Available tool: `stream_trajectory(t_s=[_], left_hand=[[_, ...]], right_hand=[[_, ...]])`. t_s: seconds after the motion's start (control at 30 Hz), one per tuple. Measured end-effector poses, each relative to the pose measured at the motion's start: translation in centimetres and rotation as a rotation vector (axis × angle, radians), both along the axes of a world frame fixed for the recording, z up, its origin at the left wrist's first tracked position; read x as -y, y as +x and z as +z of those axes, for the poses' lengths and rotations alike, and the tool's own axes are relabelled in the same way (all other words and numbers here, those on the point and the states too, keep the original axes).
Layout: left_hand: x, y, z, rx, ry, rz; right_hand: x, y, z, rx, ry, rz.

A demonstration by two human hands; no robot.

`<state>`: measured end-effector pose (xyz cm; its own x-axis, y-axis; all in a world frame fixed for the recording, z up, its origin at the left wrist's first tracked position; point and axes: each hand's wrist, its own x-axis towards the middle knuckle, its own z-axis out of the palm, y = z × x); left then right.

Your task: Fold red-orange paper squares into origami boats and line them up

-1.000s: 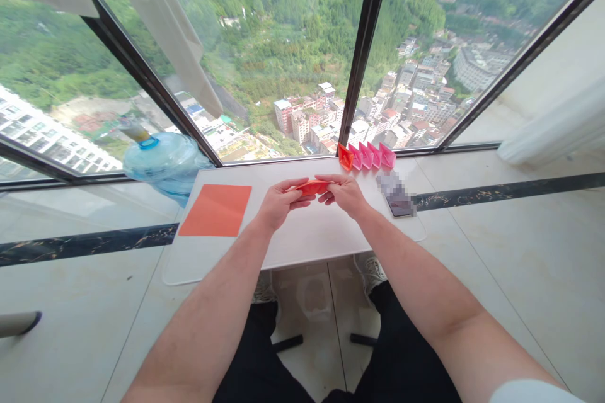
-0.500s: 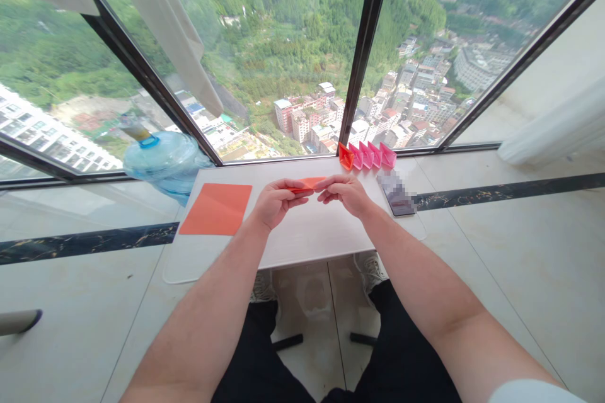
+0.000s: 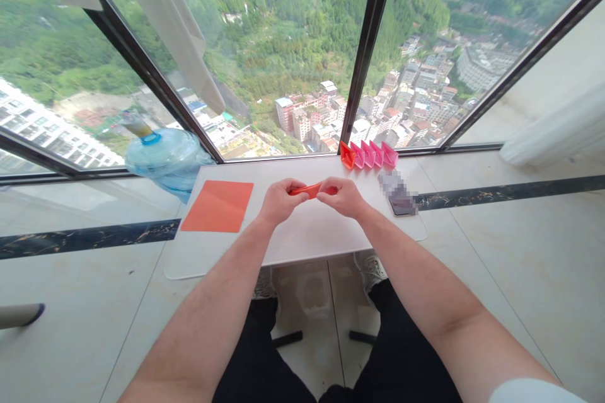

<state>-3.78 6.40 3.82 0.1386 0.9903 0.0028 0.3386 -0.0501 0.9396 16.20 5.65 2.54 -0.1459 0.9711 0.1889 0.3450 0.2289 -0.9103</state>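
Beyond your hands the window (image 3: 283,44) takes up most of the view, with green hills and town blocks far below. Your hands work over the middle of a white table (image 3: 307,239). Past your left hand, off the table's far left corner, a blue water jug (image 3: 165,160) sits against the glass.

Left of your left hand, and apart from it, a flat orange paper sheet (image 3: 218,205) lies on the table. Your left hand (image 3: 278,201) and right hand (image 3: 345,196) are close together with the fingers curled. Each pinches one end of a folded orange paper strip (image 3: 312,189), held between them just above the table.

Right of your right hand lies a phone (image 3: 399,195); its face is blurred and nothing on it reads. Beyond your right hand, at the table's far edge, stands a row of folded paper pieces (image 3: 368,154), one orange and the rest pink, packed side by side.
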Motion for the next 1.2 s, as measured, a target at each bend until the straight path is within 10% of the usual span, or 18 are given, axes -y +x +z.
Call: stream_trajectory(t_s=[1.2], left_hand=[[-0.1,-0.6,0.1,-0.031,0.07,0.155]], right_hand=[[-0.7,0.6,0.2,-0.044,-0.063,-0.104]])
